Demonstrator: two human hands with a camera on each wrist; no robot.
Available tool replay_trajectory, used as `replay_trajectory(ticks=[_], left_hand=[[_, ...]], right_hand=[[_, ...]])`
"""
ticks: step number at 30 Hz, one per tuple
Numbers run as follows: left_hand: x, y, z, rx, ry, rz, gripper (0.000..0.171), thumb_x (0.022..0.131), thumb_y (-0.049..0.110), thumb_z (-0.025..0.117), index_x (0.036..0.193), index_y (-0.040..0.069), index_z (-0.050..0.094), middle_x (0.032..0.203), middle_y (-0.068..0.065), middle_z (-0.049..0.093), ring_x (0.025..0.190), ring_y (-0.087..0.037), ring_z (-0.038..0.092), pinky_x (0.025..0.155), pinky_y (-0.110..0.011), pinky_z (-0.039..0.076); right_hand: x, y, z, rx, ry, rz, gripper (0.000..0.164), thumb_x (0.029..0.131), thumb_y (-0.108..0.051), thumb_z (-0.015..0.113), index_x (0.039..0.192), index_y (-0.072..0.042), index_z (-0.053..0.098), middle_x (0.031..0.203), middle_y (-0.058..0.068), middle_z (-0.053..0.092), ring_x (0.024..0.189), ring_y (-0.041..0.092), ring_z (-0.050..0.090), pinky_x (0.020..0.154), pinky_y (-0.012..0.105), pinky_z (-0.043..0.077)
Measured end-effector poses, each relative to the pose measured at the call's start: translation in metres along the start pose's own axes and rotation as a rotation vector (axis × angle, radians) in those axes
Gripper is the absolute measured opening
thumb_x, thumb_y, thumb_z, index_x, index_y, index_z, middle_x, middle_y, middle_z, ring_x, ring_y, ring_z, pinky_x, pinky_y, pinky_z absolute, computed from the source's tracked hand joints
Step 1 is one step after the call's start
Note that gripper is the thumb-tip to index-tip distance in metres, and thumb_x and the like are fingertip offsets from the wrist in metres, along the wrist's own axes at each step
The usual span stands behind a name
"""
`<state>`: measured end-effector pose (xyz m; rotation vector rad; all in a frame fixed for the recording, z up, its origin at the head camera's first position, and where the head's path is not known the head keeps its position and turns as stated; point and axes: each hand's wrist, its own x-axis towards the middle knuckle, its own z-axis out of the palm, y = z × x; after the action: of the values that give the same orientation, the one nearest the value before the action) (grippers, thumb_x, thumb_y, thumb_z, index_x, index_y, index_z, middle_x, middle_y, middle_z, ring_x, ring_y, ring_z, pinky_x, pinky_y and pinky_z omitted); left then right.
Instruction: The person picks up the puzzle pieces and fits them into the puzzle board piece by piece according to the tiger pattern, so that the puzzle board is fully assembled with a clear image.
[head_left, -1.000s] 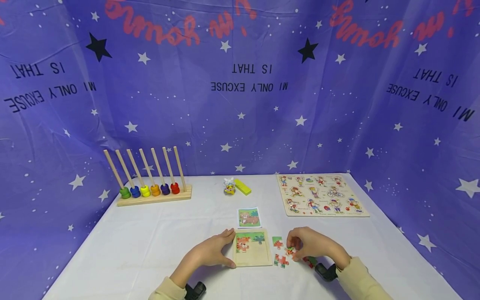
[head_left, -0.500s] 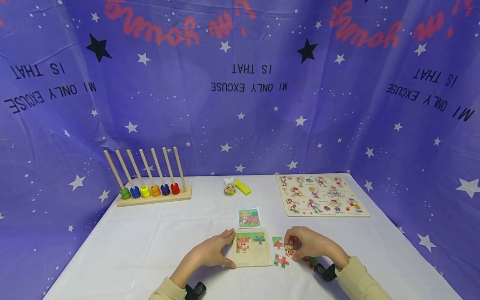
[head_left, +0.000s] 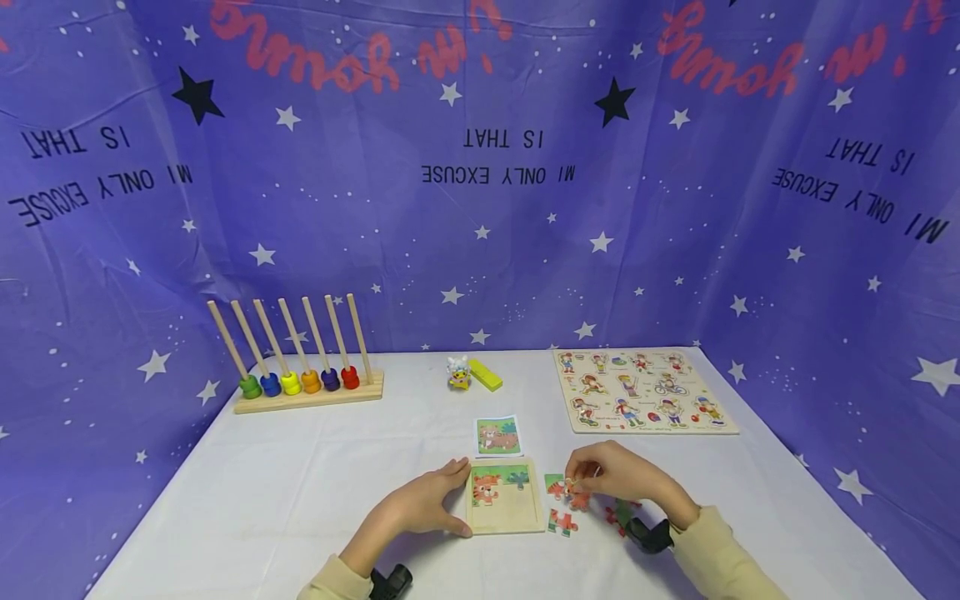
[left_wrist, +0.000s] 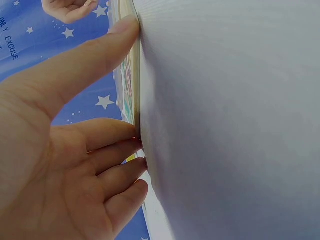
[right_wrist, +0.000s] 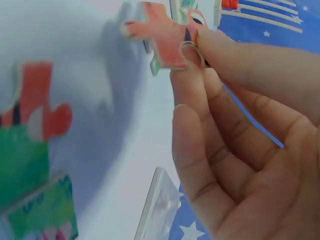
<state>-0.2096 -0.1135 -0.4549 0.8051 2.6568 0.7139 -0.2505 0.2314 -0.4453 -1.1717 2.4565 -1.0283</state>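
Observation:
In the head view my left hand rests along the left side of a square wooden puzzle board. Its thumb and fingertips touch the edge, as the left wrist view also shows. A tiger picture is partly assembled in the board's upper part, above bare wood. My right hand pinches an orange-red jigsaw puzzle piece with a black-and-white eye detail, between thumb and index finger, lifted right of the board. Loose pieces lie below it: a green-and-orange one, a red one, others partly hidden by the wrist.
A tiger picture card lies just behind the board. Farther back are a peg stacker with coloured beads, a small figurine, a yellow block and a large picture board at right. Purple cloth surrounds the white table.
My right hand has raised the puzzle piece off the table and turned it, moving slightly left and away from me. My left hand has stayed at the board's edge.

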Motion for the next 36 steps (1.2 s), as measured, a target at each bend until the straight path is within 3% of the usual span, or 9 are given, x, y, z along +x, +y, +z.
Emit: replay_trajectory(ticks=[8, 14, 25, 36], left_hand=[[-0.001, 0.0, 0.0, -0.007, 0.001, -0.004, 0.094, 0.074, 0.041, 0.081, 0.144, -0.006, 0.038, 0.153, -0.018, 0.031, 0.14, -0.037, 0.029, 0.111, -0.05, 0.028], [-0.001, 0.0, 0.0, 0.0, 0.003, 0.006, 0.094, 0.074, 0.04, 0.081, 0.144, -0.006, 0.038, 0.153, -0.019, 0.032, 0.14, -0.037, 0.029, 0.111, -0.049, 0.029], [-0.001, 0.0, 0.001, 0.006, 0.014, 0.002, 0.095, 0.072, 0.041, 0.081, 0.143, -0.006, 0.039, 0.153, -0.019, 0.032, 0.139, -0.038, 0.029, 0.111, -0.051, 0.028], [-0.001, 0.001, 0.0, 0.007, 0.013, -0.001, 0.095, 0.073, 0.041, 0.081, 0.143, -0.006, 0.039, 0.152, -0.02, 0.032, 0.139, -0.038, 0.03, 0.111, -0.05, 0.029]], right_hand=[[0.013, -0.007, 0.012, -0.002, 0.057, 0.013, 0.014, 0.088, -0.005, 0.069, 0.101, -0.012, 0.069, 0.087, -0.001, 0.067, 0.074, 0.008, 0.061, 0.067, 0.025, 0.054], [0.024, -0.015, 0.021, 0.001, 0.09, 0.017, 0.016, 0.088, -0.007, 0.07, 0.101, -0.014, 0.069, 0.084, -0.003, 0.066, 0.07, 0.008, 0.059, 0.063, 0.023, 0.051], [0.046, -0.02, 0.04, 0.054, 0.103, -0.028, 0.01, 0.089, -0.01, 0.07, 0.098, -0.011, 0.07, 0.084, -0.005, 0.068, 0.074, 0.007, 0.062, 0.065, 0.025, 0.053], [0.063, -0.026, 0.054, 0.07, 0.114, 0.014, 0.012, 0.086, -0.004, 0.072, 0.097, -0.01, 0.07, 0.08, -0.006, 0.067, 0.072, 0.004, 0.062, 0.065, 0.023, 0.053]])
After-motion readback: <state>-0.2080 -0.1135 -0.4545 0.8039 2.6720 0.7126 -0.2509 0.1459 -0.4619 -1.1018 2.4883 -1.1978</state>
